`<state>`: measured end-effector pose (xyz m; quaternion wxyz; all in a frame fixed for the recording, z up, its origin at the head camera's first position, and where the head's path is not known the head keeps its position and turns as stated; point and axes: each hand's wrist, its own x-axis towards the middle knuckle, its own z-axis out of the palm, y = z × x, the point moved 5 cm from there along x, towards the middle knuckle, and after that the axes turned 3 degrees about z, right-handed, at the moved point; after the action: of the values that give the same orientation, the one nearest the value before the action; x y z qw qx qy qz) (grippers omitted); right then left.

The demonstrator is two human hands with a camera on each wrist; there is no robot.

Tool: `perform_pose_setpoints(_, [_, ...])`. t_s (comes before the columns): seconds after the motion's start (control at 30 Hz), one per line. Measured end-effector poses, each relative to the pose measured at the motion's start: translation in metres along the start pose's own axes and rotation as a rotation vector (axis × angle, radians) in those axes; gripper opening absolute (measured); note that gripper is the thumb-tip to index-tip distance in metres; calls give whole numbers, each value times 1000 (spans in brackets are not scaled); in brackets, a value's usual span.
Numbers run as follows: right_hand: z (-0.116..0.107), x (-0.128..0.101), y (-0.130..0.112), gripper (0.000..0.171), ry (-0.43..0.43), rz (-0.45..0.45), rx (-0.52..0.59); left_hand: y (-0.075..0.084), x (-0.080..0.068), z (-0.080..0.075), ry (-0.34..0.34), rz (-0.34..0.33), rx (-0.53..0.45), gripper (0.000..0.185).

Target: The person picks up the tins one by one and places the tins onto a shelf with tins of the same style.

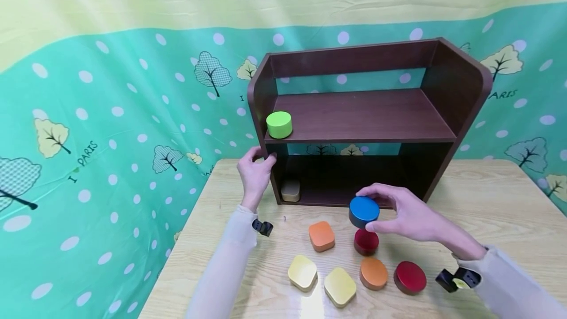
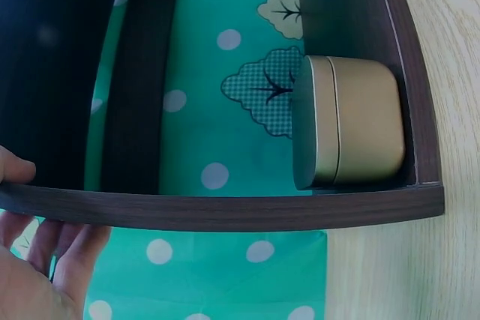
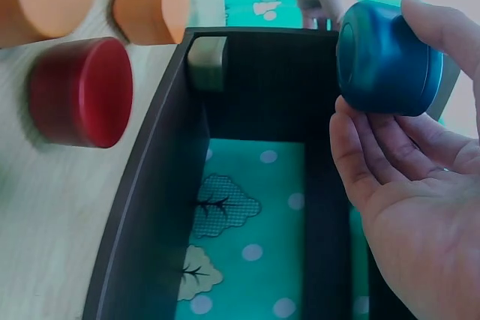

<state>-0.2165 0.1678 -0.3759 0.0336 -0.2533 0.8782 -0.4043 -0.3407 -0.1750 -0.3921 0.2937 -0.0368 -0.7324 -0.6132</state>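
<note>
My right hand (image 1: 370, 210) grips a blue round tin (image 1: 363, 207) between thumb and fingers, held above the table just in front of the lower opening of a dark brown two-level shelf (image 1: 367, 117). In the right wrist view the blue tin (image 3: 386, 58) rests against my fingers (image 3: 360, 148). My left hand (image 1: 261, 161) grips the shelf's left side panel (image 2: 225, 211), with the thumb (image 2: 11, 168) on the inner side and the fingers (image 2: 52, 249) on the outer side. A green round tin (image 1: 279, 124) stands at the left of the upper shelf. A gold tin (image 2: 352, 131) lies in the lower left corner.
Loose tins lie on the wooden table (image 1: 487, 210) in front of the shelf: an orange square one (image 1: 321, 236), a small dark red one (image 1: 366, 241), two yellow ones (image 1: 302, 272), an orange round one (image 1: 373, 273) and a red round one (image 1: 409, 277). A patterned green cloth hangs behind.
</note>
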Motion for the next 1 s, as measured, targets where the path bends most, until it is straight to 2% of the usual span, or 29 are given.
perform_pose_setpoints(0.43, [-2, 18, -22, 56, -23, -47, 51, 0, -3, -1, 1, 7, 10, 18])
perform_pose_setpoints(1.0, [-14, 52, -51, 61, 8, -32, -23, 2, -2, -1, -9, 27, -6, 15])
